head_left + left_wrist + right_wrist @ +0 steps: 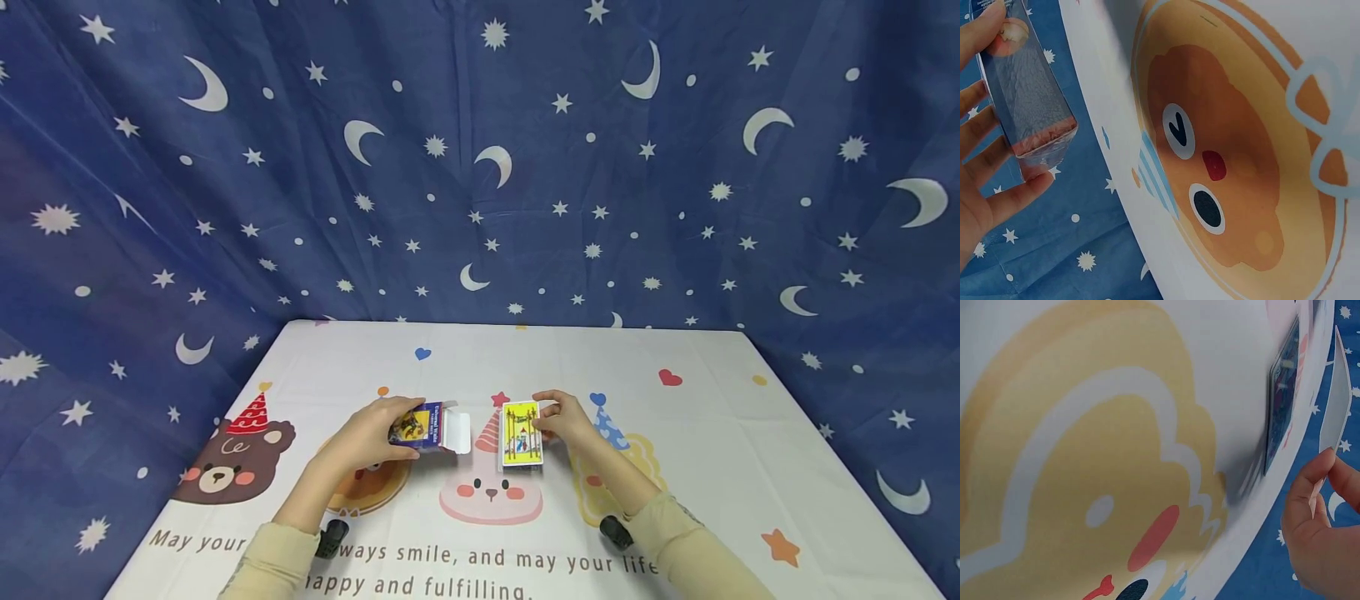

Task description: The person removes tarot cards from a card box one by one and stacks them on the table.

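Note:
My left hand (375, 432) grips a blue tarot card box (414, 427) around its sides, its white end flap (457, 432) standing open to the right. In the left wrist view, the fingers spread along the same box (1029, 87), with the thumb across its upper part. To the right, my right hand (564, 421) pinches a tarot card (521, 433) with a yellow face by its right edge. From the right wrist, this card (1337, 394) appears nearly edge-on, held between thumb and fingers. Apart from it, a dark-faced card or pile (1283, 394) lies on the tablecloth.
A white tablecloth (600, 358) printed with cartoon faces, hearts and lettering covers the table. Behind and beside it hangs a blue curtain (525, 217) with moons and stars. Small black devices (616, 532) sit at both wrists.

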Action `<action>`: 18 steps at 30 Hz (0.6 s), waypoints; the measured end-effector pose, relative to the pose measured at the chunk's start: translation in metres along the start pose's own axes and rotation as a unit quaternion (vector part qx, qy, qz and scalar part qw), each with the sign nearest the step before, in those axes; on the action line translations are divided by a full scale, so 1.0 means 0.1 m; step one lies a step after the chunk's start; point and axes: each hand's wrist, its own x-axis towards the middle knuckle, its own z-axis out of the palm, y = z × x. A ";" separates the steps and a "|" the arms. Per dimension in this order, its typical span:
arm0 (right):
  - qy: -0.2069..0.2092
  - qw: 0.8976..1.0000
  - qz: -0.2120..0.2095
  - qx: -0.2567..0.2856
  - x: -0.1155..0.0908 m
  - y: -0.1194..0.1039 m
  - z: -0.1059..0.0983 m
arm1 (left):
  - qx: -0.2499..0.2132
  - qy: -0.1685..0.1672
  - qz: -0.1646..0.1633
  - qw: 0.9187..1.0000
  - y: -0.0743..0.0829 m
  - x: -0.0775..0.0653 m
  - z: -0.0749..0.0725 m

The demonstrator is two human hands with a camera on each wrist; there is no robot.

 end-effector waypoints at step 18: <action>0.022 0.998 0.056 -0.036 0.09 0.06 0.06 | -0.010 -0.005 -0.003 1.000 0.01 0.01 -0.03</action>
